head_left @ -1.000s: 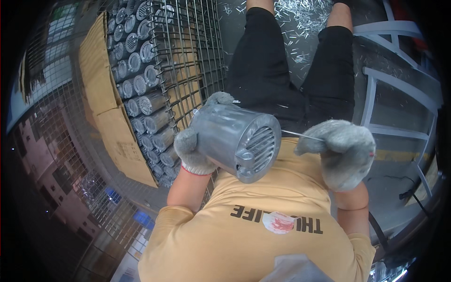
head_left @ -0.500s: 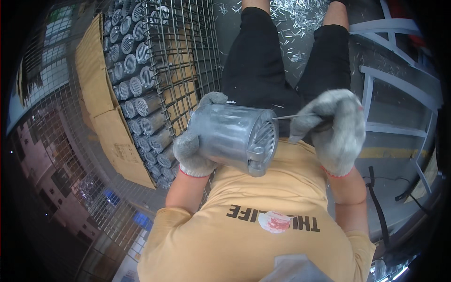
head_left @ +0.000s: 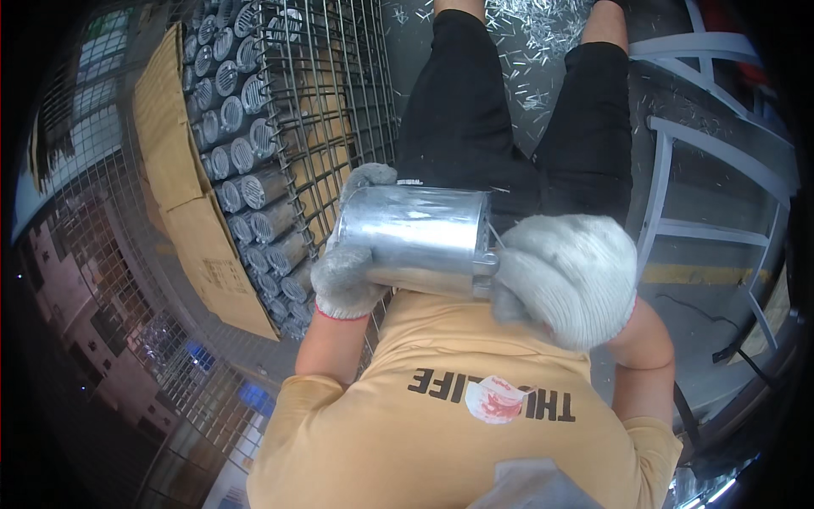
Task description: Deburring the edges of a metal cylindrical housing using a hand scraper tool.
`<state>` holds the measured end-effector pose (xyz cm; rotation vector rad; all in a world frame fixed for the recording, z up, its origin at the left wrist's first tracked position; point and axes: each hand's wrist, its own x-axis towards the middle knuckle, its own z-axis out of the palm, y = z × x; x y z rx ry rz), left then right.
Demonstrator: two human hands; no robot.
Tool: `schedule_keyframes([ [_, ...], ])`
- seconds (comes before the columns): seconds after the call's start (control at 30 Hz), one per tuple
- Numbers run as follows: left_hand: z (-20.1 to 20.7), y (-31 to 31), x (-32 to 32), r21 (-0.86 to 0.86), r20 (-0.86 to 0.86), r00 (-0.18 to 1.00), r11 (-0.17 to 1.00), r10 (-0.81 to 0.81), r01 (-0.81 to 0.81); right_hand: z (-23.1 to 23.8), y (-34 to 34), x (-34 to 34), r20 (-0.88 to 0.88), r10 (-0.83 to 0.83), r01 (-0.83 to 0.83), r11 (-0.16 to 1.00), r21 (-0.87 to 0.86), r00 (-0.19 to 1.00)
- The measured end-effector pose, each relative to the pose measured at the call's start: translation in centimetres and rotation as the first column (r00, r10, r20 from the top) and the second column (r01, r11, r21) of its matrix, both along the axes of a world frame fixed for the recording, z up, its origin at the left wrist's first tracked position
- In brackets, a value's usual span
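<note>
Head view: I hold a silvery metal cylinder [head_left: 415, 231] on its side just about at the centre, its closed-looking wall uppermost and its lipped end turned to 3 o'clock. My gloved left hand [head_left: 346, 284] is wrapped about its 9 o'clock end, fingers on the far side, thumb on the near side; grip firm. My gloved right hand [head_left: 572, 280] is at 4 o'clock of the cylinder, fingers curled in and pinching a thin rod [head_left: 496, 236], which slants out toward the lipped end. The fingertips are hidden behind the glove; I cannot tell whether they touch the cylinder. At 10 o'clock, similar cylinders [head_left: 252, 192] with slotted ends lie stacked between cardboard [head_left: 208, 246] and wire mesh [head_left: 348, 110]. Bright metal slivers [head_left: 547, 34] litter the floor at 1 o'clock. A pale metal frame [head_left: 712, 231] stands at 3 o'clock.
</note>
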<state>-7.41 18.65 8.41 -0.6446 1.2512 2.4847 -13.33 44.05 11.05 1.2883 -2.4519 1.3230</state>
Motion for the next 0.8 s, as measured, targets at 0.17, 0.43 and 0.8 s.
schedule_keyframes([
  [0.17,0.0,-0.5,0.4,0.005,0.043,0.999,1.0,0.015,-0.016,-2.1,0.2,-0.4,0.365,-0.029,0.071,0.992,-0.104,0.931],
  [0.43,0.0,0.7,0.7,-0.008,0.108,0.992,0.997,0.071,-0.071,-2.5,-0.9,-1.3,0.988,0.103,0.525,0.838,-0.149,0.115],
  [0.8,-0.2,-0.2,0.5,-0.02,0.038,0.997,0.998,0.06,-0.059,-2.4,0.3,1.2,0.908,0.254,0.683,0.598,-0.419,0.334],
])
